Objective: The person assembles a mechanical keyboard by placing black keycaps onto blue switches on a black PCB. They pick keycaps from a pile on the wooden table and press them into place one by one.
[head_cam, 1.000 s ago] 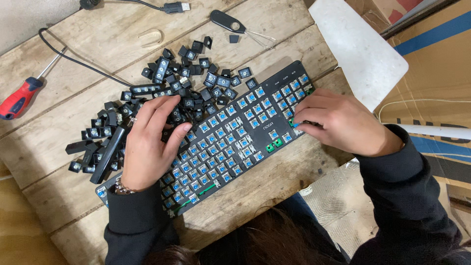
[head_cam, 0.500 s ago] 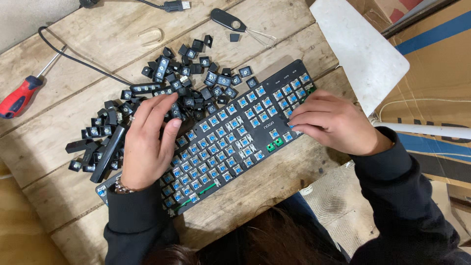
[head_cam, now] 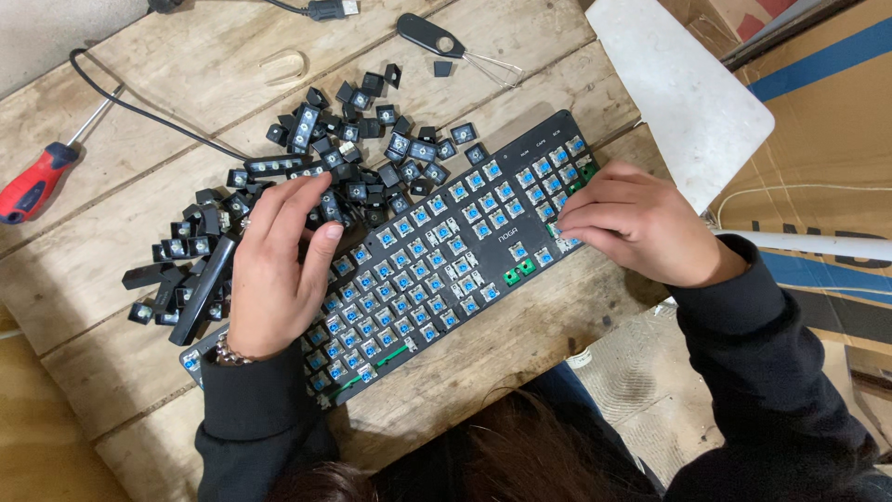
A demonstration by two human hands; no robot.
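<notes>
Two hands rest on a black keyboard lying slantwise near the worktop's near edge, its blue switches bare. Left hand lies flat and loose over its left end, fingers reaching a heap of loose keycaps. Right hand curls, fingertips pressing switches at the right end. Farther off lie a red screwdriver and a keycap puller.

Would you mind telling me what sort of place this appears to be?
Probably an informal repair bench: a rough plank table, a red-handled screwdriver, cardboard boxes, and a stripped keyboard beside loose keycaps.
</notes>
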